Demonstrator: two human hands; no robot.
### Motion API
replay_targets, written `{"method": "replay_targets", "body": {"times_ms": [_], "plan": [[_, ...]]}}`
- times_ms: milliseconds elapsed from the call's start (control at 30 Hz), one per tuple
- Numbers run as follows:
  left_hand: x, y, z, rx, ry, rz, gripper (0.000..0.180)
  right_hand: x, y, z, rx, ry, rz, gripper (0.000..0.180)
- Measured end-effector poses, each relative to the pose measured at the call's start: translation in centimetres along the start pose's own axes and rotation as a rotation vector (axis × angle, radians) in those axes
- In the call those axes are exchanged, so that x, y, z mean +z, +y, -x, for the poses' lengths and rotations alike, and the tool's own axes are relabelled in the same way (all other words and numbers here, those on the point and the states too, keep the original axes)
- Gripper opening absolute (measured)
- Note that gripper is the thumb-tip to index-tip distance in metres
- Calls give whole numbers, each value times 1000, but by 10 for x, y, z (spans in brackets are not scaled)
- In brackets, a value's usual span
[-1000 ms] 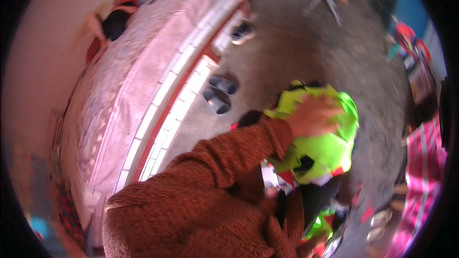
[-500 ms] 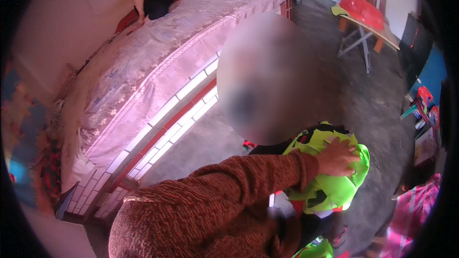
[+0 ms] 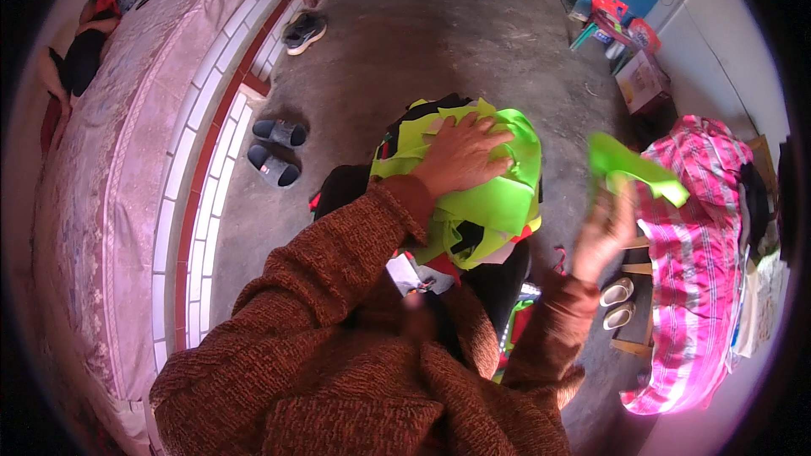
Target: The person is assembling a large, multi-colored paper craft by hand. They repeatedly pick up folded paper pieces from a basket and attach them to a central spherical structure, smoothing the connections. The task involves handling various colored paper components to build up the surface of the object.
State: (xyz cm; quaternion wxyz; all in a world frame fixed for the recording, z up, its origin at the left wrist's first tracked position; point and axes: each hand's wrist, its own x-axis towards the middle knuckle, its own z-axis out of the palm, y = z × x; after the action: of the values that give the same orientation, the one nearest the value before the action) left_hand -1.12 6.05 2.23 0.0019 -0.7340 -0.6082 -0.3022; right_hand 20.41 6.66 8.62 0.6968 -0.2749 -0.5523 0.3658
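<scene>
A thick heap of bright yellow-green cloth pieces (image 3: 509, 132), with some black and red showing at its edges, rests at the middle, over my lap. My left hand (image 3: 463, 154) lies flat on top of it, fingers spread. Off to the right, in the air, my right hand (image 3: 606, 228) grips a bright green cloth piece (image 3: 638, 171), both slightly smeared by motion. Below the heap, beside my knees, more green and red cloth (image 3: 517, 329) shows in part.
Pink checked cloth (image 3: 697, 262) drapes over a wooden piece of furniture at right, with pale shoes (image 3: 617, 291) beside it. Dark slippers (image 3: 274, 165) and sneakers (image 3: 303, 33) stand along the tiled bed base (image 3: 203, 169). A person (image 3: 80, 59) lies on the bed. A carton (image 3: 642, 82) stands far right.
The view has swung right and downward. My right hand has come into sight, holding a green cloth piece out to the right. My left hand stays on the heap.
</scene>
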Motion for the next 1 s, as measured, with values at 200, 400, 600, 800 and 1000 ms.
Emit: {"method": "replay_targets", "body": {"times_ms": [200, 400, 600, 800, 1000], "plan": [[8, -12, 17, 61, -7, 561, 34, 82, 54, 34, -299, -723, 672, 34], [-13, -4, 18, 136, -334, 845, 36, 83, 54, 44, -214, -659, 676, 28], [-21, 2, 13, 124, -374, 887, 38, 80, 56, 45, -219, -632, 671, 29], [-35, -4, 17, 37, -283, 849, 40, 75, 60, 48, -172, -569, 607, 29], [-29, -13, 41, -127, -158, 631, 40, 72, 66, 50, -222, -543, 669, 26]]}}
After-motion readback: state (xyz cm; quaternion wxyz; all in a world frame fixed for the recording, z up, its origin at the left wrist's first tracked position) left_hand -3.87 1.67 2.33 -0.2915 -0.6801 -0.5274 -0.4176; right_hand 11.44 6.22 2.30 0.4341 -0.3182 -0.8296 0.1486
